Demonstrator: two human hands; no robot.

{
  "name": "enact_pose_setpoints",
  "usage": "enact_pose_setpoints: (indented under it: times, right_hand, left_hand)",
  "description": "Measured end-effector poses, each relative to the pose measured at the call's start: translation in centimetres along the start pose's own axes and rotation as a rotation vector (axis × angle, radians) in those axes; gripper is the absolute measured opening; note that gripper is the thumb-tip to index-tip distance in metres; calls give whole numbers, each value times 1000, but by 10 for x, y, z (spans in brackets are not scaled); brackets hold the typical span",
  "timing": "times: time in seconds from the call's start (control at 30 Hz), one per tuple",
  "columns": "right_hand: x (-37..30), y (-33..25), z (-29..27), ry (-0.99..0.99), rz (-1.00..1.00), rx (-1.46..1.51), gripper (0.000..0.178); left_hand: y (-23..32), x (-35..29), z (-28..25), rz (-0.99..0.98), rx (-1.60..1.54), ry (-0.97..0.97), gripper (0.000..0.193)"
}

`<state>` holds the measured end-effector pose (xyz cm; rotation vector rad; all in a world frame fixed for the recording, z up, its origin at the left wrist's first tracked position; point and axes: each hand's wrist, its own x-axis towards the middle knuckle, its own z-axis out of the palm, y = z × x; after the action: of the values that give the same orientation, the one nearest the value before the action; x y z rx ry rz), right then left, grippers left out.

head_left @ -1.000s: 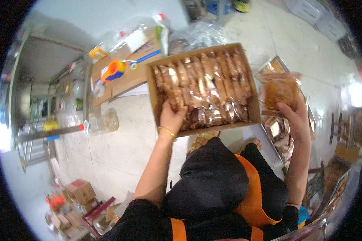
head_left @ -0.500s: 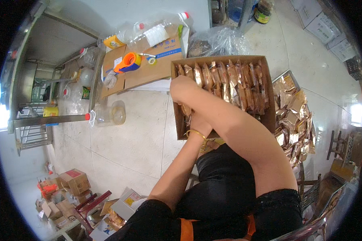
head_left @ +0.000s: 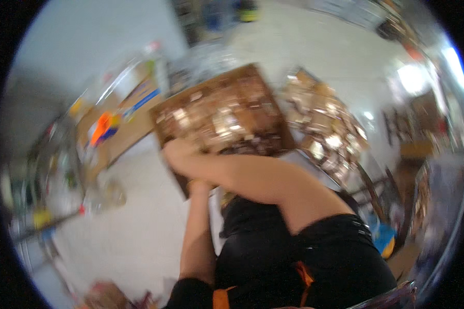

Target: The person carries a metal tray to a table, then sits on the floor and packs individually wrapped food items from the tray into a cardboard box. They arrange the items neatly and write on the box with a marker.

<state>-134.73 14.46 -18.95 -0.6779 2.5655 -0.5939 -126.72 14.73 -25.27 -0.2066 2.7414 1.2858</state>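
An open cardboard box (head_left: 273,98) stands in front of me, filled with rows of shiny copper-gold wrapped packets (head_left: 221,116). My right hand (head_left: 179,150) reaches across to the left end of the box, over its near corner; its fingers are smeared by motion. Beneath that forearm, my left hand (head_left: 199,183) goes into the same corner, with a yellow bracelet at the wrist. The right arm covers most of it. Whether either hand grips a packet cannot be made out.
More gold packets (head_left: 330,123) are heaped right of the box. Flattened cardboard (head_left: 131,131) lies to the left, bearing an orange and blue tape dispenser (head_left: 103,129). Clear plastic bottles (head_left: 126,77) lie behind it. A metal rack stands at far left, chairs at right.
The view has swung, so the box now appears tilted and further left, and the picture is blurred. Both hands remain at the box's left end, the right arm crossing over the left.
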Motion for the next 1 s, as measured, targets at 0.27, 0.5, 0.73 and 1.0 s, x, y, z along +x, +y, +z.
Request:
enact_pose_setpoints:
  times: [0.27, 0.5, 0.73, 1.0]
  right_hand:
    - [-53, 48, -133, -19, -267, 302, 20]
    - [-198, 422, -225, 923, 280, 671, 24]
    - [-269, 506, -102, 456, 710, -159, 91]
    - [-191, 560, -114, 270, 624, -321, 99]
  left_hand:
    - [66, -8, -40, -109, -40, 114, 62]
    - [27, -7, -36, -55, 394, 97, 68]
    - [125, -4, -81, -167, 399, 83, 39]
    - [156, 23, -51, -15, 72, 151, 32]
